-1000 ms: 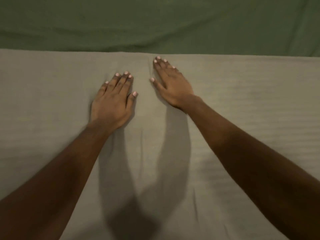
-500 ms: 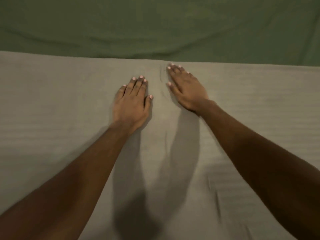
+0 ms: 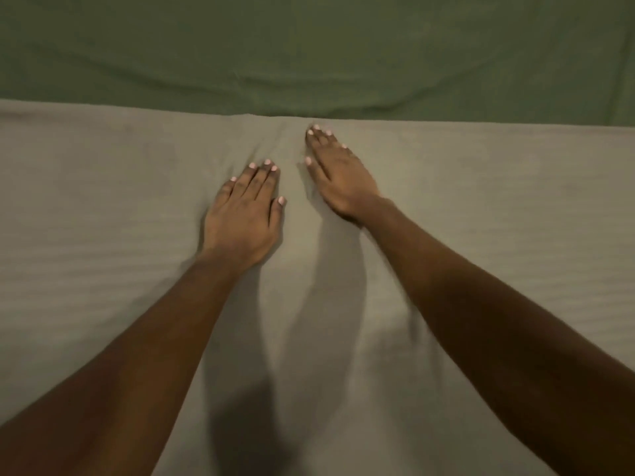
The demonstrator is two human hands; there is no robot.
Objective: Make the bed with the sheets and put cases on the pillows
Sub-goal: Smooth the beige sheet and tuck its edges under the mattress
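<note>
Ribbed grey sheet (image 3: 481, 207) lies under both flat hands.

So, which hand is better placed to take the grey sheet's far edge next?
Probably the right hand: its fingertips lie almost at the far edge of the grey sheet, beside the green sheet. The left hand rests flat, farther back.

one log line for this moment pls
step: smoothing | left hand flat on grey sheet | right hand flat near its far edge | green sheet beyond

The left hand (image 3: 240, 221) and right hand (image 3: 343, 180) wear pale pink nail polish; both forearms are bare.
</note>
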